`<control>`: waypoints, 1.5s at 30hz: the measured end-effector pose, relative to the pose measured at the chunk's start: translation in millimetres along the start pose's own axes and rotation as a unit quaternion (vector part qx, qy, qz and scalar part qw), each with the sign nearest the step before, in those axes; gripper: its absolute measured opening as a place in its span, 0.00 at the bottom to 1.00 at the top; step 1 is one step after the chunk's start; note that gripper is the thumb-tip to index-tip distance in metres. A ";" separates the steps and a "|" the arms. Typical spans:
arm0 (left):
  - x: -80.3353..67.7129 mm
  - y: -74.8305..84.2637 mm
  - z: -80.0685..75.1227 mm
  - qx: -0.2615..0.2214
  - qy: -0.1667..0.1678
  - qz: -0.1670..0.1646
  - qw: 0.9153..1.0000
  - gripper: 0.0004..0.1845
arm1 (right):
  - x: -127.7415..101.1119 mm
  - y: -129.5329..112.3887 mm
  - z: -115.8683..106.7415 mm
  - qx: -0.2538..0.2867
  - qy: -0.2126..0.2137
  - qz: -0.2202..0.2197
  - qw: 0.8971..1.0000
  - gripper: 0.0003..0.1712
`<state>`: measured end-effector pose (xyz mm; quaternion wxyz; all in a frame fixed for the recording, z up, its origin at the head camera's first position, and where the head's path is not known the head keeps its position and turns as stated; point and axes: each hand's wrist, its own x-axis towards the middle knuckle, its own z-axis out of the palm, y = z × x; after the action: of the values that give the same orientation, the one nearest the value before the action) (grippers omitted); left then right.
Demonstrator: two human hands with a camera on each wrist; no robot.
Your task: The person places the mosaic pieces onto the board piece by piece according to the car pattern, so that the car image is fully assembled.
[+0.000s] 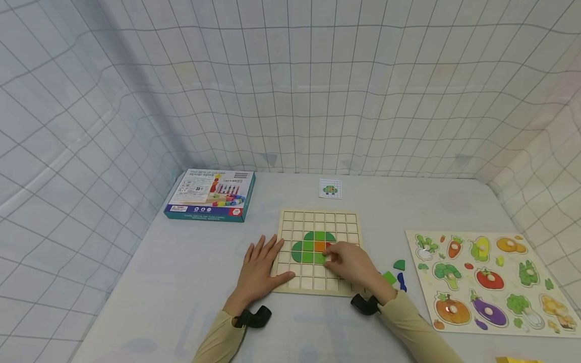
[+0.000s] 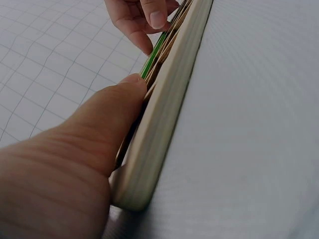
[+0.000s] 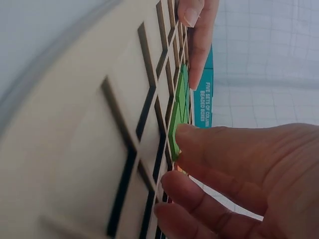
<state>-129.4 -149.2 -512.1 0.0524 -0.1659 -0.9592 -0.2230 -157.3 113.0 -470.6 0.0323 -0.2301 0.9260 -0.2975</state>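
Gridded cloth walls, pale tabletop. I see left hand [image 1: 259, 269] spread flat on wooden grid board [image 1: 317, 222] edge; right hand [image 1: 351, 264] pinching a green tile [image 1: 319, 258] on the board, between both hands.

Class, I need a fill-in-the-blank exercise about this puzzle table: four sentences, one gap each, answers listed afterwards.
1. The left hand lies flat on the grid board's ______ edge.
2. The right hand pinches a piece over the ______ tiles.
3. One tile among them is ______.
4. The vegetable puzzle lies to the ______ of the board.

Answers: left; green; orange; right
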 end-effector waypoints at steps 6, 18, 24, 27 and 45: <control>-1.5 0.5 -0.1 -0.008 0.001 0.004 1.000 0.46 | -18.9 14.1 -17.9 0.022 0.014 0.003 1.000 0.06; -1.6 -0.2 -1.9 -0.003 -0.002 -0.001 1.000 0.47 | -62.6 59.2 -66.9 -0.007 0.070 0.064 0.996 0.05; -1.5 -0.7 -1.6 -0.003 -0.001 0.001 1.000 0.47 | -75.1 66.0 -75.4 -0.008 0.024 0.098 0.995 0.06; -1.1 -0.8 -1.1 -0.001 0.000 0.001 1.000 0.47 | -78.1 67.8 -73.0 -0.008 -0.004 0.115 0.993 0.10; -0.5 -3.2 3.3 -0.002 0.017 0.014 1.000 0.47 | -77.2 69.7 -66.9 -0.040 -0.014 0.150 0.988 0.13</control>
<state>-130.1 -150.6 -516.5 0.0716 -0.1759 -0.9552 -0.2271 -129.9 233.2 -461.0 0.0806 -0.0941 0.9606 -0.2488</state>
